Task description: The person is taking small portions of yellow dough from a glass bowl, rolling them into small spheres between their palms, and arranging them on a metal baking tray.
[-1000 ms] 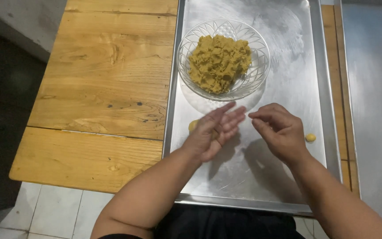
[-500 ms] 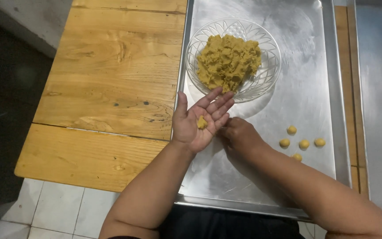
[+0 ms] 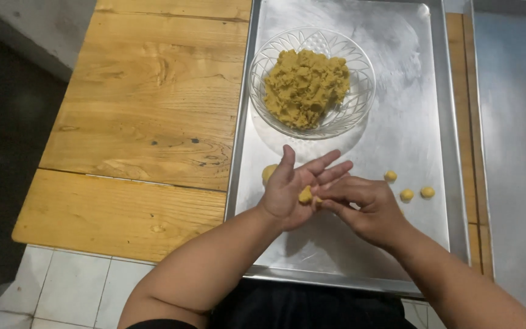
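My left hand [image 3: 296,192] is held palm-up over the metal tray [image 3: 397,109], with a small lump of yellow dough [image 3: 305,195] resting on its palm. My right hand [image 3: 363,207] comes in from the right and its fingertips touch that lump. A clear glass bowl [image 3: 360,73] heaped with yellow dough [image 3: 305,85] stands on the tray just beyond my hands. Three small dough balls [image 3: 406,195] lie on the tray to the right of my right hand. Another dough piece [image 3: 268,172] peeks out left of my left hand.
The tray sits on a wooden table [image 3: 141,122] of light planks. A second metal sheet [image 3: 515,140] lies to the right of the tray. White floor tiles [image 3: 74,292] show below the table's front edge.
My right hand has risen from below my left palm and now pinches the dough lump on it. The view has shifted a little, so the dough balls on the right sit closer in.
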